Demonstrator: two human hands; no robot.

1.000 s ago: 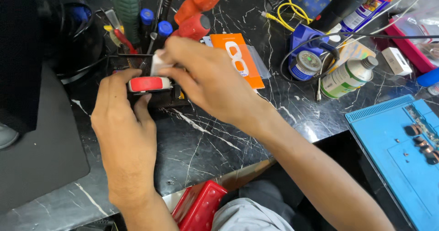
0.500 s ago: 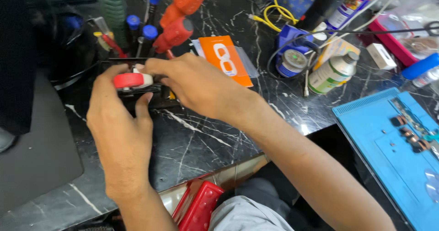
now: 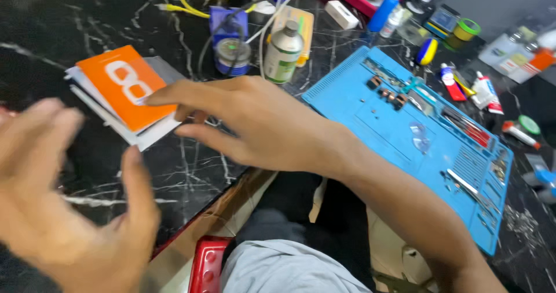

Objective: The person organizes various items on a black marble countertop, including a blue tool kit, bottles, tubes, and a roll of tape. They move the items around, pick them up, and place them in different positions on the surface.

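Left hand at 8 o'clock: blurred, fingers spread, holds nothing. Orange card on grey sheet stack, 10 o'clock, flat on black marble bench. Right hand centre: fingers extended, released, index tip touching card edge. Blue mat at 3 o'clock keeps small parts together.

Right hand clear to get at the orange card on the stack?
Probably yes. The right hand is open and holds nothing, its fingertips already at the edge of the orange card, which lies topmost on the stack with nothing over it.
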